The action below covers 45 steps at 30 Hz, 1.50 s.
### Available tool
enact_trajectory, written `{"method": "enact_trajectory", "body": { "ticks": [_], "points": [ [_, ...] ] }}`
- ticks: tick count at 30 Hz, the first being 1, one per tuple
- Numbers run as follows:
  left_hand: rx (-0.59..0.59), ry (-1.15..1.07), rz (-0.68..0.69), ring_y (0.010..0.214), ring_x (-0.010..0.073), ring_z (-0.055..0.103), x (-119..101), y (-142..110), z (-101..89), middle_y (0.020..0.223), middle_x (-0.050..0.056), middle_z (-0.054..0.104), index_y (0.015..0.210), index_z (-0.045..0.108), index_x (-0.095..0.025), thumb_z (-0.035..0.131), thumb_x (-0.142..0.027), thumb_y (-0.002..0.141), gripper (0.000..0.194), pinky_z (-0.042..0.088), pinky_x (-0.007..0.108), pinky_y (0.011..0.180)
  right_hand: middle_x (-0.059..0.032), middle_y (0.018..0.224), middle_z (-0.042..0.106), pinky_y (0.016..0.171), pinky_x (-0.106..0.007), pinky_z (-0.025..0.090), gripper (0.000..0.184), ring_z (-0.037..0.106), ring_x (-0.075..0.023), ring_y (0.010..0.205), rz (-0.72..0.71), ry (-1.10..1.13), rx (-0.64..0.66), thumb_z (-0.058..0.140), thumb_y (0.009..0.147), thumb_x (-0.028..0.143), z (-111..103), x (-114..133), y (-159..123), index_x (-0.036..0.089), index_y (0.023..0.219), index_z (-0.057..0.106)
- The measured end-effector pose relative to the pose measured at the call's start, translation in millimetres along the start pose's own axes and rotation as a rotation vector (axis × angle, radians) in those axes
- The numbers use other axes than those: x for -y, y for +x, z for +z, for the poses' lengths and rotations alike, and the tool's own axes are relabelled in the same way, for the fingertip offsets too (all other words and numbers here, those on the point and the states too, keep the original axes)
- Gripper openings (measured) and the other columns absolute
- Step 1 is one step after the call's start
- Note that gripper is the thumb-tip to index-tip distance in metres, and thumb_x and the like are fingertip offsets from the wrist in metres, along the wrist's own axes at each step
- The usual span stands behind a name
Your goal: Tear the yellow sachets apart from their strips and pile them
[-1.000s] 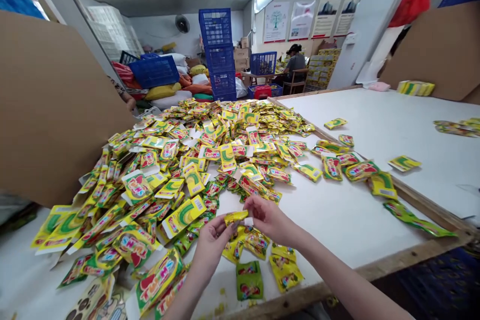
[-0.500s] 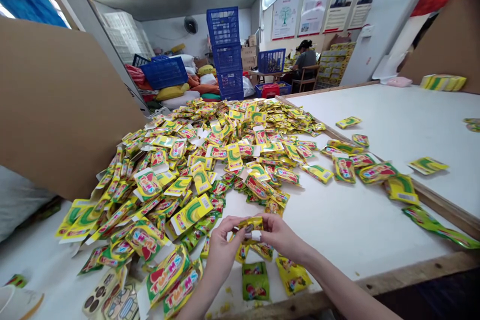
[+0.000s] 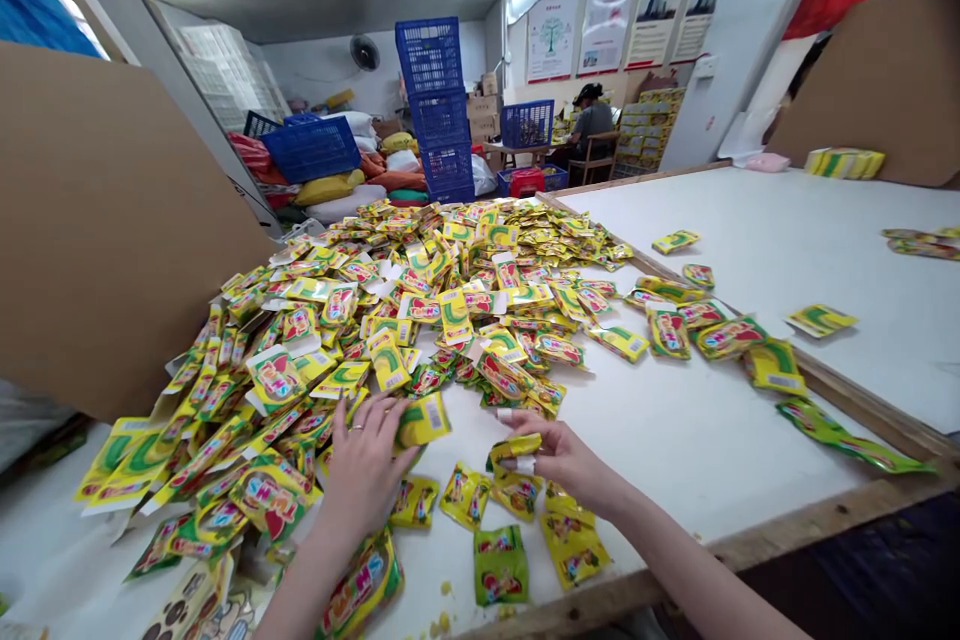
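My left hand [image 3: 367, 460], with a ring on one finger, reaches over the near edge of the pile. Its fingers and thumb are around a flat yellow-green carton [image 3: 424, 418], whose barcode end sticks out to the right. In my right hand [image 3: 566, 460] a small yellow candy packet [image 3: 516, 450] is pinched; white tape covers some fingertips. Under and around the hands lie more small packets: a yellow packet [image 3: 465, 494], another yellow packet [image 3: 574, 545] and a green packet [image 3: 501, 565].
A large pile of flat cartons [image 3: 450, 310] covers the table's left and middle. A wooden strip [image 3: 862, 395] divides the white tabletop [image 3: 637, 440]. Cardboard [image 3: 112, 220] stands at left. Behind are stacked blue crates [image 3: 435, 110] and a seated person [image 3: 592, 125].
My hands have moved apart. The left went left onto a carton, which has shifted right; the right keeps the yellow packet. The view has turned slightly right.
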<state>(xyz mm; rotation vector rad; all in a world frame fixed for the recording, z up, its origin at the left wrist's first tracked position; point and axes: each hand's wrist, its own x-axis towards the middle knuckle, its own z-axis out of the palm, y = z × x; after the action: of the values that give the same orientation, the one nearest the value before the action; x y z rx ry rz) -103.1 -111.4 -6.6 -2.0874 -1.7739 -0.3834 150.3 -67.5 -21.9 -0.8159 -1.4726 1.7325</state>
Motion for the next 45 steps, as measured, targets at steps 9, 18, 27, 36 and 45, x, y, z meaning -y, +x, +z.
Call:
{"method": "enact_trajectory", "body": {
  "ticks": [9, 18, 27, 36, 45],
  "points": [
    [-0.04, -1.059, -0.322, 0.134, 0.0279, 0.017, -65.3, -17.3, -11.4, 0.14, 0.011, 0.033, 0.136, 0.026, -0.021, 0.056, -0.039, 0.077, 0.069, 0.016, 0.049, 0.107, -0.012, 0.125, 0.051, 0.096, -0.037, 0.043, 0.038, 0.043, -0.022, 0.121, -0.744, -0.928, -0.132, 0.044, 0.076, 0.002, 22.0, 10.2, -22.6, 0.019, 0.107, 0.06],
    [0.384, -2.298, -1.095, 0.083, 0.0207, 0.065, -87.9, -1.0, -27.0, 0.079, 0.007, 0.071, 0.091, 0.065, -0.014, 0.059, -0.026, 0.075, 0.021, 0.047, 0.033, 0.081, -0.0103, 0.104, 0.063, 0.091, -0.036, 0.045, 0.029, 0.052, -0.0218, 0.109, -0.942, -1.152, 0.062, 0.044, 0.083, 0.008, 37.0, 25.8, -54.2, 0.018, 0.107, 0.058],
    [0.627, -2.03, -0.636, 0.049, 0.0092, 0.049, -99.9, -14.8, -44.6, 0.055, -0.001, 0.056, 0.072, 0.062, -0.014, 0.078, -0.037, 0.052, 0.034, 0.04, 0.02, 0.048, -0.0016, 0.085, 0.058, 0.067, -0.024, 0.047, 0.016, 0.057, -0.0132, 0.076, -0.249, -0.23, 0.094, 0.057, 0.075, 0.013, 20.6, 88.5, -18.7, 0.019, 0.09, 0.055],
    [0.722, -1.729, -0.448, 0.053, 0.0082, 0.041, -102.2, -18.1, -42.3, 0.056, -0.005, 0.043, 0.069, 0.049, -0.017, 0.07, -0.04, 0.062, 0.031, 0.036, 0.02, 0.052, -0.002, 0.084, 0.052, 0.07, -0.024, 0.043, 0.033, 0.052, -0.0137, 0.078, -0.225, -0.948, 0.341, 0.049, 0.064, -0.004, 26.1, 107.8, -24.1, 0.019, 0.083, 0.064],
    [0.874, -1.848, -0.451, 0.056, 0.0095, 0.046, -97.1, -26.5, -42.0, 0.064, -0.004, 0.05, 0.075, 0.052, -0.017, 0.072, -0.036, 0.057, 0.033, 0.038, 0.021, 0.052, -0.0021, 0.085, 0.063, 0.066, -0.021, 0.046, 0.034, 0.059, -0.012, 0.075, -0.234, -0.73, 0.368, 0.046, 0.067, -0.004, 6.9, 94.0, -37.0, 0.017, 0.085, 0.064]
  ]
}}
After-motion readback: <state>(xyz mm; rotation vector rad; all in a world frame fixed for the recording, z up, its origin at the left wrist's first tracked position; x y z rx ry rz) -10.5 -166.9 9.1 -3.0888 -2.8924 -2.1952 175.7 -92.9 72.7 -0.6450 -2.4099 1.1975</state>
